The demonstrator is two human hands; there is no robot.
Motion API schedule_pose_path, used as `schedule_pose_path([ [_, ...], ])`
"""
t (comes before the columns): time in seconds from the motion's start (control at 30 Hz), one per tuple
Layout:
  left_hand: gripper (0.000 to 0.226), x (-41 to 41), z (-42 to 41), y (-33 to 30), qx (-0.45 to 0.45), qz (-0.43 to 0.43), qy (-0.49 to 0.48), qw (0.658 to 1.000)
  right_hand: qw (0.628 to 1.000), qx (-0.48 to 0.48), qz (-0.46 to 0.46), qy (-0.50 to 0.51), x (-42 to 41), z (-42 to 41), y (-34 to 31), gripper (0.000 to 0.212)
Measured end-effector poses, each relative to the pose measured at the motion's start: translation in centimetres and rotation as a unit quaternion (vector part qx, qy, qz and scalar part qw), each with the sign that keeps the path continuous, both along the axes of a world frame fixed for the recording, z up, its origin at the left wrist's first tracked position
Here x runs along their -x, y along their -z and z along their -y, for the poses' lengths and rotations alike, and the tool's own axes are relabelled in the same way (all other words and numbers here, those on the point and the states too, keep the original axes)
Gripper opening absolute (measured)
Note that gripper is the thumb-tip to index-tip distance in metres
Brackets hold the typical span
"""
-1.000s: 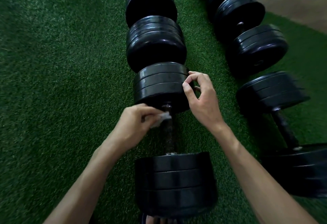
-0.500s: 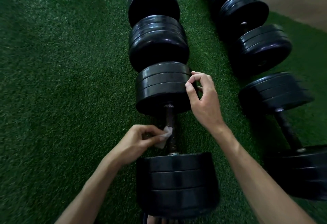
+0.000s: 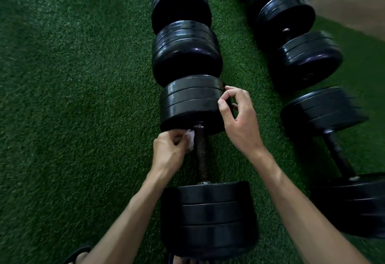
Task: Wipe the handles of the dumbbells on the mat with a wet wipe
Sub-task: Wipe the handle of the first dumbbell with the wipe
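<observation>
A black dumbbell lies lengthwise on the green turf mat (image 3: 73,97), its dark knurled handle (image 3: 202,159) between a far plate stack (image 3: 191,101) and a near plate stack (image 3: 208,218). My left hand (image 3: 168,151) pinches a small white wet wipe (image 3: 190,139) against the left side of the handle, close to the far plates. My right hand (image 3: 239,120) grips the right rim of the far plate stack, thumb and forefinger curled on it.
More black dumbbells (image 3: 185,53) continue in a row beyond this one. A second row (image 3: 302,59) runs along the right, with one dumbbell (image 3: 337,153) close by my right forearm. Bare floor (image 3: 354,9) shows past the mat's far right edge. A sandalled foot (image 3: 77,255) is at bottom left.
My left hand slid the wipe down the handle toward the near plates, then back up to the far end. My right hand stayed on the plate rim.
</observation>
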State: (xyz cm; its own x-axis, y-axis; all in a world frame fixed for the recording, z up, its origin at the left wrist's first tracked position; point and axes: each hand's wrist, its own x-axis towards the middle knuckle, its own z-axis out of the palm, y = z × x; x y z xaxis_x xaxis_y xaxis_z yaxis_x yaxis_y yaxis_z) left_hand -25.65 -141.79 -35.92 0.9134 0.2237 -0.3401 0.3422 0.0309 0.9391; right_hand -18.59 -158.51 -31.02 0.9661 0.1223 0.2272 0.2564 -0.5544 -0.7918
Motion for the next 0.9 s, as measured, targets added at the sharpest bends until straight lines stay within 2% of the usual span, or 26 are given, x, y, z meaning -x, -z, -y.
schedule_pose_path([
  [0.17,0.012,1.4,-0.4,0.1,0.014,-0.018,0.052,0.998,1.0,-0.005,0.0,0.006,0.1,-0.2,0.1,0.005],
  [0.3,0.01,2.8,-0.9,0.3,-0.057,-0.066,0.129,0.988,1.0,-0.012,-0.005,0.007,0.1,-0.3,0.2,0.004],
  [0.47,0.009,1.2,-0.8,0.4,-0.083,-0.047,0.033,0.995,1.0,-0.011,-0.008,0.004,0.1,-0.2,0.1,0.004],
  [0.53,0.012,0.3,-0.4,-0.1,-0.079,-0.038,0.032,0.996,1.0,-0.008,-0.008,0.002,0.1,-0.2,0.1,0.004],
  [0.63,0.016,0.4,-0.3,-0.8,0.015,-0.051,0.046,0.998,1.0,-0.007,-0.014,0.003,0.1,-0.1,0.0,0.005],
  [0.73,0.015,2.0,-1.1,-1.3,0.072,-0.074,0.112,0.988,1.0,-0.008,-0.008,0.009,0.2,-0.4,0.2,0.007],
  [0.83,0.014,3.4,-2.2,-1.5,0.015,-0.099,0.228,0.968,1.0,-0.013,-0.005,0.011,0.3,-0.6,0.3,0.008],
  [0.9,0.012,3.5,-2.5,-1.5,-0.021,-0.108,0.239,0.965,1.0,-0.013,-0.011,0.008,0.3,-0.6,0.3,0.008],
])
